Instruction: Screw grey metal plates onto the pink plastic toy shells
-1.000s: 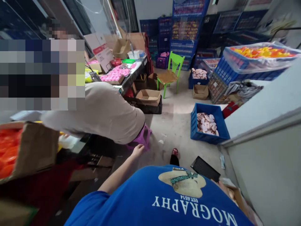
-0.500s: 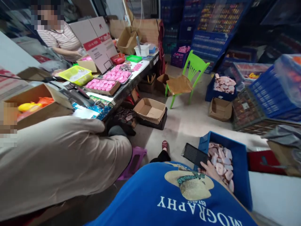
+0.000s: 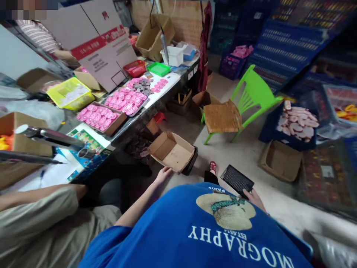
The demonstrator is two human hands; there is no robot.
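Observation:
My right hand (image 3: pixel 253 198) grips the near end of a black mesh-patterned tray (image 3: pixel 237 179), held out beside my blue shirt. With my left arm stretched forward, my left hand (image 3: pixel 164 175) has its fingers closed at the near edge of a shallow open cardboard box (image 3: pixel 173 152). Some of those fingers are hidden by the box wall. The box sits over a black crate (image 3: pixel 192 162) on the floor, of which only the right side shows.
Left is a worktable with pink pieces (image 3: pixel 126 97), a yellow basket (image 3: pixel 71 93) and a green tray (image 3: pixel 158 69). A seated person's sleeve (image 3: pixel 41 212) is close by. Ahead stands a green chair (image 3: pixel 223 117); right are an empty carton (image 3: pixel 280 160) and a filled blue crate (image 3: pixel 297 121).
My left hand has come into view and reached the cardboard box, which sits nearer me over its crate. The view has turned and moved forward; the black tray stays in my right hand.

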